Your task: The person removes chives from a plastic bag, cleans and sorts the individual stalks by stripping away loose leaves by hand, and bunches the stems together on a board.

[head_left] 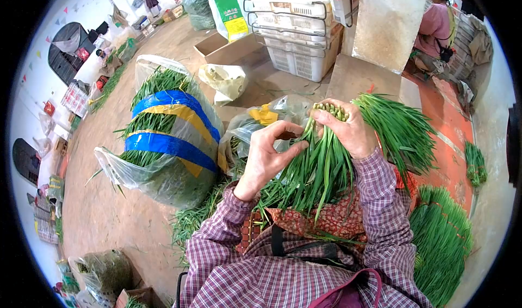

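Note:
My right hand (350,126) is closed around a bunch of garlic chives (323,164), its pale cut ends up at the fingers and its green leaves hanging down over my lap. At the left side of that bunch, my left hand (272,153) has its thumb and curled fingers on the outer stalks. Its fingertips are partly hidden among them. Beyond my right wrist lies another bundle of chives (399,128). A patterned red cloth (337,213) covers my lap, with loose leaves on it.
A large plastic bag of greens (174,137), banded with blue and yellow tape, stands on the left. White crates (296,30) are stacked ahead, beside a cardboard box (228,50). More chives (443,243) lie at the right. Another person (435,28) sits at the upper right.

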Action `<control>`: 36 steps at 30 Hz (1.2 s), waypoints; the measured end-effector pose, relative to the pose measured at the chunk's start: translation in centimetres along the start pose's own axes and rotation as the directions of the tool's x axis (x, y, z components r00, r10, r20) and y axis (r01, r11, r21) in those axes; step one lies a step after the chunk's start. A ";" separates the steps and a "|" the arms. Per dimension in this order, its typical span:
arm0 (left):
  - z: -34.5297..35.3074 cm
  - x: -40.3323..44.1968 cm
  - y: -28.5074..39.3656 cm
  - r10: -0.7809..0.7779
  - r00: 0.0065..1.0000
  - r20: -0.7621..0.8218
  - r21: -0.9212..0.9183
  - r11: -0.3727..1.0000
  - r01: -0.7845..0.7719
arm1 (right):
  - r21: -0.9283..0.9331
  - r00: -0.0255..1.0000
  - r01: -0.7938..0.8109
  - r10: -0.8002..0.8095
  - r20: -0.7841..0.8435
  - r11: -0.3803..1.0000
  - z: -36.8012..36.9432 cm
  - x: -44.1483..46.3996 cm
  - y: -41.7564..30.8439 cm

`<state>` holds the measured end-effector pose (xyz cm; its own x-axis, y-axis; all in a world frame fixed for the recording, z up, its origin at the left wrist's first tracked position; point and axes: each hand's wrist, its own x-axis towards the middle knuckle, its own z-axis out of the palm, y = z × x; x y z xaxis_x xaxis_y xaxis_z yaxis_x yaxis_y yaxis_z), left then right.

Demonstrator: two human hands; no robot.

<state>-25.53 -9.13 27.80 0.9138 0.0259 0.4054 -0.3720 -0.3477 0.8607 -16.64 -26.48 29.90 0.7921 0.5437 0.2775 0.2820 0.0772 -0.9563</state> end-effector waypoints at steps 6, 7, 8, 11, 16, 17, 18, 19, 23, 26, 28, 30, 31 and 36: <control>0.5 0.1 0.3 0.314 0.949 -0.025 0.522 0.814 -0.255 | -0.045 1.000 -0.018 0.017 -0.025 0.999 0.2 0.0 0.4; 0.4 0.2 0.3 0.357 0.934 0.005 0.558 0.774 -0.299 | -0.074 1.000 -0.015 0.013 -0.019 0.997 0.2 0.0 0.6; 0.1 0.4 0.4 0.355 0.935 0.005 0.557 0.775 -0.297 | -0.073 1.000 -0.017 0.015 -0.019 0.997 0.3 0.0 0.5; -0.5 0.8 0.9 0.371 0.914 0.167 0.580 0.713 -0.395 | -0.114 1.000 0.027 -0.026 0.009 0.993 0.4 -0.2 0.6; -1.3 1.7 1.4 0.307 0.944 0.119 0.503 0.802 -0.324 | -0.307 0.997 0.045 -0.023 0.077 0.951 0.3 -0.3 2.1; -1.6 1.9 1.6 0.290 0.954 0.083 0.469 0.833 -0.294 | -0.309 0.997 0.040 -0.017 0.079 0.950 0.0 -0.4 2.4; -1.9 2.0 2.0 0.272 0.961 0.045 0.434 0.862 -0.264 | -0.188 0.997 0.009 0.005 0.073 0.982 -0.3 -0.5 2.7; -2.5 2.2 2.5 0.237 0.971 0.014 0.429 0.876 -0.220 | -0.065 0.997 -0.022 0.027 0.070 0.998 -0.6 -0.5 2.9; -5.3 2.3 0.2 0.067 0.991 0.120 0.570 0.812 -0.124 | -0.017 0.993 -0.102 0.102 0.058 0.995 -1.9 -1.2 0.7; -3.9 1.6 -1.7 0.046 0.987 0.155 0.262 0.961 -0.086 | 0.016 0.994 -0.089 0.087 0.062 0.996 -1.6 -0.9 1.1; -2.5 1.4 -0.2 -0.214 0.910 0.355 -0.223 0.926 0.304 | 0.025 0.992 -0.102 0.100 0.073 0.994 -1.2 -0.7 0.8; -1.3 1.6 -1.7 -0.229 0.851 0.473 -0.323 0.853 0.409 | 0.031 0.991 -0.114 0.112 0.080 0.993 -0.9 -0.6 0.8; -0.7 1.6 -2.2 -0.213 0.858 0.467 -0.378 0.829 0.412 | 0.060 0.988 -0.127 0.121 0.091 0.990 -0.9 -0.5 0.9; 0.0 1.4 -2.6 -0.258 0.875 0.409 -0.508 0.733 0.453 | 0.036 0.991 -0.115 0.112 0.076 0.993 -0.9 -0.1 1.4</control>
<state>-23.25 -8.22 26.14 0.9624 -0.2715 0.0070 0.0585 0.2326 0.9708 -15.85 -27.21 28.62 0.7755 0.6105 0.1610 0.1696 0.0441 -0.9845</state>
